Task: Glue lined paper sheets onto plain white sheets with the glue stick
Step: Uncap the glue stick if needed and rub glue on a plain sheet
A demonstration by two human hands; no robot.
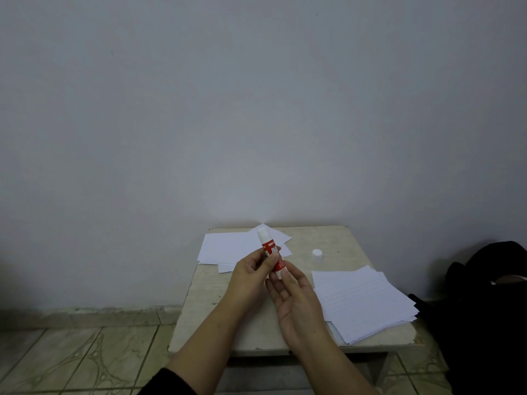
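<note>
— What does the head camera show on the small beige stone-topped table (251, 332)?

— The red-and-white plastic glue stick (269, 252), uncapped, is held above the table's middle. The left hand (251, 276) has fingers and thumb curled round its red barrel; the right hand (296, 303) pinches its lower end, the other fingers loosely spread.

— And around it?

— A loose pile of plain white sheets (225, 248) lies at the far left, partly hidden behind the stick and left hand. The small white cap (317, 253) stands alone to the right. The stack of lined paper sheets (368, 303) sits at the near right, overhanging the edge — beside a black bag (490, 309).
</note>
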